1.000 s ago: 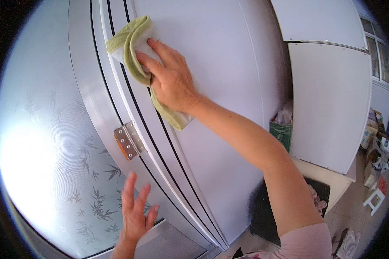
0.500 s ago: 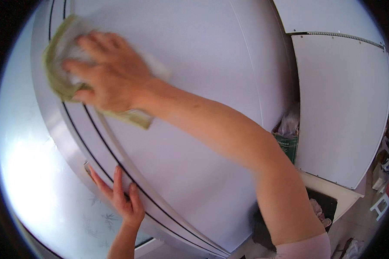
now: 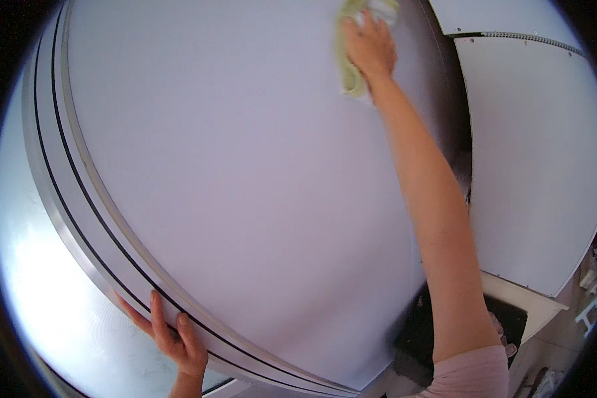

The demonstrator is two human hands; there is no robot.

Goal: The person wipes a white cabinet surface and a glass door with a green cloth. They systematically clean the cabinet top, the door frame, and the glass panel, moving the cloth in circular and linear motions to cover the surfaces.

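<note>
Up at the top, my right hand (image 3: pixel 371 50) presses a yellow-green and white cloth (image 3: pixel 349 74) against a large pale panel (image 3: pixel 232 166). Its fingers lie spread over the cloth, which sticks out on both sides of them. At the lower left, my left hand (image 3: pixel 172 338) rests on the panel's silvery edge frame (image 3: pixel 89 205), which carries two thin black lines. The fingers of that hand are stretched out and apart along the frame.
A bright frosted surface (image 3: pixel 53 285) lies beyond the frame on the left. To the right stands a white cabinet panel (image 3: pixel 537 159) with a row of small fixings. Below it sits a dark box or mat (image 3: pixel 411 331); a white stool-like object (image 3: pixel 587 315) is at the far right.
My right hand has swept the cloth from the panel's left frame across to the upper right. My left hand has shifted slightly down and left along the frame as the view moved.
</note>
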